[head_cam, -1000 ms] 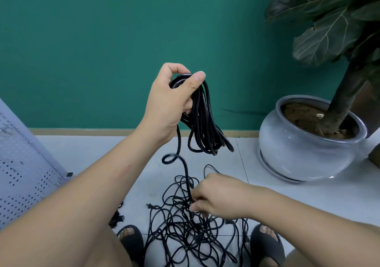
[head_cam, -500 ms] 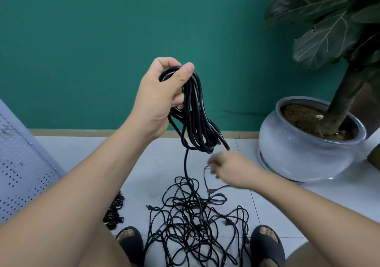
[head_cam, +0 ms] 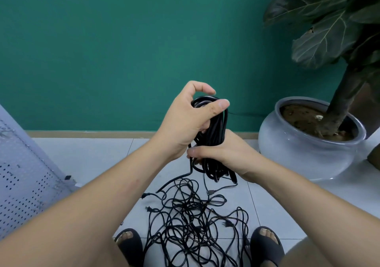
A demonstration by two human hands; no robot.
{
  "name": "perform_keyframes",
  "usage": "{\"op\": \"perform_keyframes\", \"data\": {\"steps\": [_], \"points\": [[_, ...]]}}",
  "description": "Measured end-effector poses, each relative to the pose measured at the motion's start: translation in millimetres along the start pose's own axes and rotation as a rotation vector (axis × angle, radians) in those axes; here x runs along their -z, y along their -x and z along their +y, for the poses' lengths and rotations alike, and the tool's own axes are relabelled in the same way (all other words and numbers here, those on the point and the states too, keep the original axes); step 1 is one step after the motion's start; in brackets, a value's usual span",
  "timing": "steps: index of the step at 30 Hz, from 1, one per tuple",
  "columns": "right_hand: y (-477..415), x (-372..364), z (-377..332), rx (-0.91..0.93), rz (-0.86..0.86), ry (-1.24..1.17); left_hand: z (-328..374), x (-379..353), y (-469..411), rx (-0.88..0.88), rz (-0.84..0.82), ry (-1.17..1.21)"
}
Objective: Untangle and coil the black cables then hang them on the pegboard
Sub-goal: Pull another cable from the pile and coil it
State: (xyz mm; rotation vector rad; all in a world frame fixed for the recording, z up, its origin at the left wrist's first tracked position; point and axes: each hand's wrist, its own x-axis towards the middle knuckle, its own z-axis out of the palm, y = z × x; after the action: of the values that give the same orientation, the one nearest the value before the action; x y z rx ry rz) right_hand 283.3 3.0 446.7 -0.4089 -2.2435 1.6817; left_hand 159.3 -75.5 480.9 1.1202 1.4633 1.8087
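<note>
Left hand is raised before the teal wall, its grip closed round the top of the coiled black cable, thumb laid across the loops. Right hand sits just below, its grip wrapped round the middle of the same coil, whose loop ends hang beneath it. One strand runs down to the tangled cables on the tiled floor, between two sandalled feet. Pegboard at left; plant pot at right.
</note>
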Motion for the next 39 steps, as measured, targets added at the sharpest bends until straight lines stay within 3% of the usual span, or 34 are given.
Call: {"op": "perform_keyframes", "data": {"steps": [3,9,18,28,31,34,39], "points": [[-2,0,2,-0.009,0.007,0.044,-1,-4,0,0.016,0.004,0.015],[2,-2,6,-0.064,-0.137,-0.223,1,-3,1,0.014,-0.015,0.027],[11,6,-2,-0.145,-0.196,-0.248,10,3,4,-0.075,-0.055,-0.204],[12,-1,9,-0.131,0.021,-0.141,7,1,8,-0.025,-0.079,-0.326],[9,1,6,-0.12,0.065,-0.218,6,1,8,-0.02,-0.084,-0.269],[4,13,3,-0.07,0.144,-0.264,-4,2,10,0.071,-0.213,-0.161],[4,34,2,-0.093,0.248,-0.348,-32,4,25,0.307,-0.436,-0.225]]}}
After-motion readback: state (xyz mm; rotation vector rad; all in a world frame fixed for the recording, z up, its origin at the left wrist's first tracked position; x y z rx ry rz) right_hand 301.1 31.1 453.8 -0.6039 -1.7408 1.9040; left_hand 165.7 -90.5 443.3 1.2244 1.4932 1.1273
